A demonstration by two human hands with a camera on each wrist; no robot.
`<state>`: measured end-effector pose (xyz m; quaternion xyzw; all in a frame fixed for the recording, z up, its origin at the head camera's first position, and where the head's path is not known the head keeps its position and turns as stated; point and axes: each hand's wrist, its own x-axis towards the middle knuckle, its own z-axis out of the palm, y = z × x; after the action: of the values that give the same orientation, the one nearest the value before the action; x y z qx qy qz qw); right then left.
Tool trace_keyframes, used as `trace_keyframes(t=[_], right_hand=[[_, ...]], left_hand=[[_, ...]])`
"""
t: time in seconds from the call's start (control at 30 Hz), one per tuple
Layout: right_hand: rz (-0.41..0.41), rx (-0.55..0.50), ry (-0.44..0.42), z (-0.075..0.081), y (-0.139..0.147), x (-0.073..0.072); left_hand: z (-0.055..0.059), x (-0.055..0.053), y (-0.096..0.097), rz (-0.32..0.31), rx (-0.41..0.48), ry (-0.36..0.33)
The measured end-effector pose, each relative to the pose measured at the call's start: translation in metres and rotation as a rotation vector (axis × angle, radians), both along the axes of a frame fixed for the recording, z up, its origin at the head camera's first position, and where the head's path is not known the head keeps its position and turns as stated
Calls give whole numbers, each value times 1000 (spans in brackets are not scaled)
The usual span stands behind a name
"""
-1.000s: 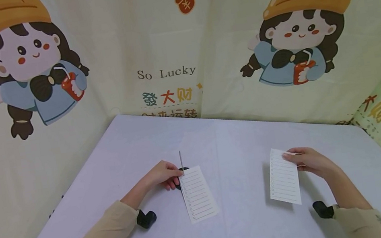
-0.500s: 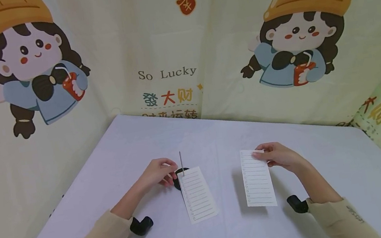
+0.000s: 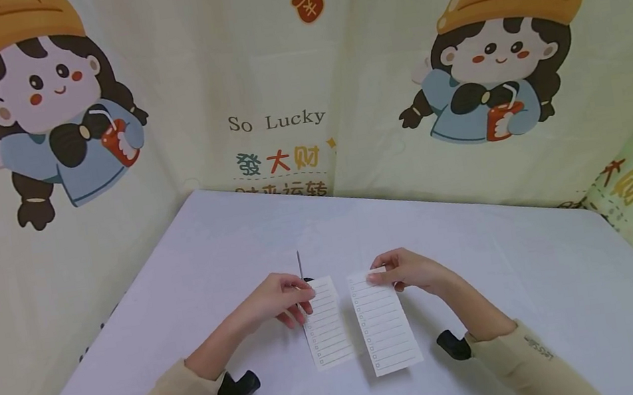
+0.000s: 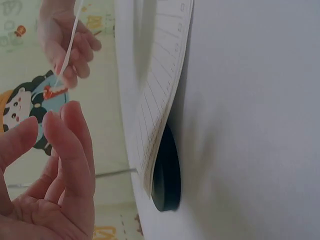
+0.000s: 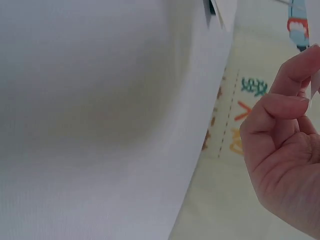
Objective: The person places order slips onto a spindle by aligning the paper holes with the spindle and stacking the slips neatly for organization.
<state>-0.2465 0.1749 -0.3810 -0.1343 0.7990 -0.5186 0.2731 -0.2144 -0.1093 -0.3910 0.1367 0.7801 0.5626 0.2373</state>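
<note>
A paper spike (image 3: 300, 265) stands upright on the table, its round black base (image 4: 169, 182) mostly under a thin stack of lined checklist slips (image 3: 331, 334). The rod rises at the stack's far-left corner. Beside it hovers my left hand (image 3: 282, 299), thumb and fingers loosely bent and apart, nothing between them; in the head view it covers part of the stack's left edge. My right hand (image 3: 415, 271) pinches another checklist slip (image 3: 387, 329) by its top right corner, held above the table just right of the stack. That slip appears almost edge-on in the left wrist view.
A pale lavender table (image 3: 468, 237) lies beneath, with a printed cartoon curtain (image 3: 366, 116) along its back and sides. Black wrist-worn pieces (image 3: 239, 388) sit at both sleeve cuffs.
My right hand has carried its slip leftward, close to the stack. My left hand first drew slightly back from the spike, then came forward over the stack's left edge.
</note>
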Motion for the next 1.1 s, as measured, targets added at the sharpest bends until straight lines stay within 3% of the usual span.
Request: trace_keyframes(t=[0.17,0.37,0.67,1.1], right_hand=[[52,-9,-21,-2,-19,6],[83,13,-23,-8,-30,10],[99,23,-45,-12,-41,13],[82,38,-44,-12,-47,15]], left_hand=[[0,2,10,-62,-6,-1],[-1,2,17,-93,-26,14],[-6,5,23,-106,-32,6],[-4,5,19,-81,-53,56]])
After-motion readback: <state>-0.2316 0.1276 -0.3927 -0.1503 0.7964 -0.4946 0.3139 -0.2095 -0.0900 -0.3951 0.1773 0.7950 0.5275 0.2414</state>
